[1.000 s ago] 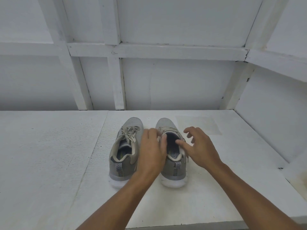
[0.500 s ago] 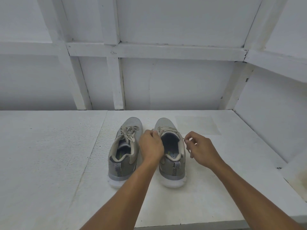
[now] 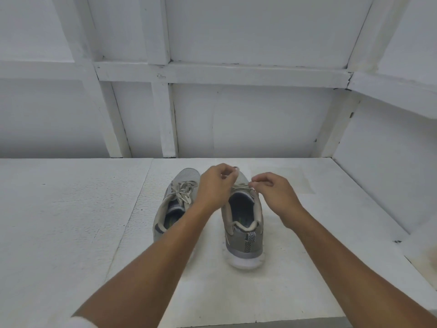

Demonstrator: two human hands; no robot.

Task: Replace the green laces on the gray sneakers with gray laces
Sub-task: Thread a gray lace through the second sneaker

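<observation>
Presently the right sneaker [image 3: 243, 223] stands on the white table [image 3: 71, 221] beside the left sneaker [image 3: 186, 177], both heels toward me, toes at twelve o'clock, long axes running six to twelve. I have the left hand [image 3: 214, 185] and right hand [image 3: 275, 192] each pinching its lace [image 3: 241, 185] with curled fingers. Soft, limp, light stuff, I judge: best gripped near the ends.

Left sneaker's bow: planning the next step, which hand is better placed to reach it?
Probably the left hand: it sits beside that bow; the right hand is past the right sneaker.
</observation>
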